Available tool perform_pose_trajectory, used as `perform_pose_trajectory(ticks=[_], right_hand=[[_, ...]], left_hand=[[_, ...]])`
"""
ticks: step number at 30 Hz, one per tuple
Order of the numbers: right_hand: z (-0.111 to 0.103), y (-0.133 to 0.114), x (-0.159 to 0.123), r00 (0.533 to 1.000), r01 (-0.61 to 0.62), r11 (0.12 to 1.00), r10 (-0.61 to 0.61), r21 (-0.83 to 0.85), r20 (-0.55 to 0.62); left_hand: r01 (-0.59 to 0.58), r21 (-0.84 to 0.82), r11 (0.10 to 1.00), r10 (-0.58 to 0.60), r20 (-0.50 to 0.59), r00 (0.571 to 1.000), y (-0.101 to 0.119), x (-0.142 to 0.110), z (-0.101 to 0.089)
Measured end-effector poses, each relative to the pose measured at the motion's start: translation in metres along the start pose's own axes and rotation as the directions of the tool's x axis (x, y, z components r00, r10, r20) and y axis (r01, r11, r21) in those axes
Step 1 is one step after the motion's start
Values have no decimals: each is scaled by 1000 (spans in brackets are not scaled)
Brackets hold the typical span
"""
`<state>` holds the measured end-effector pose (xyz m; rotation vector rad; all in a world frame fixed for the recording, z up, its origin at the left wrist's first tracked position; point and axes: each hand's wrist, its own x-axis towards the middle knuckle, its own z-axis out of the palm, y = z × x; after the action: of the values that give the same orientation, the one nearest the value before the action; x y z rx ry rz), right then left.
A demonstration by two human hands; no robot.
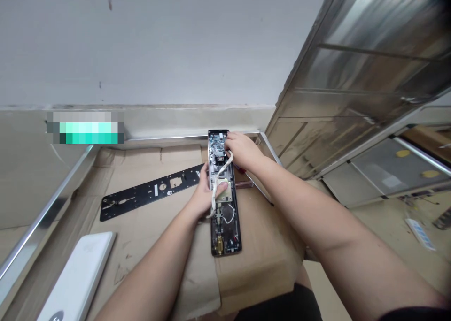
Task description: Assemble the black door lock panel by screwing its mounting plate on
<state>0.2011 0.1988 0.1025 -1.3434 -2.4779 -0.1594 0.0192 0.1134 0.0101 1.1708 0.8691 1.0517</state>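
A long black lock body (225, 227) lies lengthwise on brown cardboard (155, 227), its back open so circuit boards, wires and brass parts show. My left hand (206, 194) grips its left side at the middle, thumb pressed over a white ribbon cable (221, 173). My right hand (241, 149) rests on the far end of the lock body, fingers curled down onto the circuit board there. What the fingertips pinch, if anything, is hidden.
A flat black metal mounting plate (148, 192) with holes lies to the left. A white panel (79, 276) sits at the near left. A steel frame (45, 213) borders the cardboard. A stainless door (352, 86) leans at the right, with a red-handled tool (241, 169) beneath my right wrist.
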Motion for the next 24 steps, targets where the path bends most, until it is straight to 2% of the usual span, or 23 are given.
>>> perform_pose_trajectory(ticks=[5, 13, 20, 24], right_hand=[[2, 3, 0, 1000, 4, 1000, -4, 17, 15], [0, -1, -2, 1000, -13, 1000, 13, 3, 19], [1, -2, -3, 999, -36, 999, 36, 40, 11], [-6, 4, -3, 994, -98, 992, 101, 84, -28]], left_hand=[[-49, 74, 996, 48, 15, 999, 8, -3, 2], [-82, 39, 996, 80, 45, 996, 5, -2, 3], [-99, 104, 990, 94, 47, 994, 10, -6, 3], [-100, 58, 993, 98, 37, 995, 6, -3, 3]])
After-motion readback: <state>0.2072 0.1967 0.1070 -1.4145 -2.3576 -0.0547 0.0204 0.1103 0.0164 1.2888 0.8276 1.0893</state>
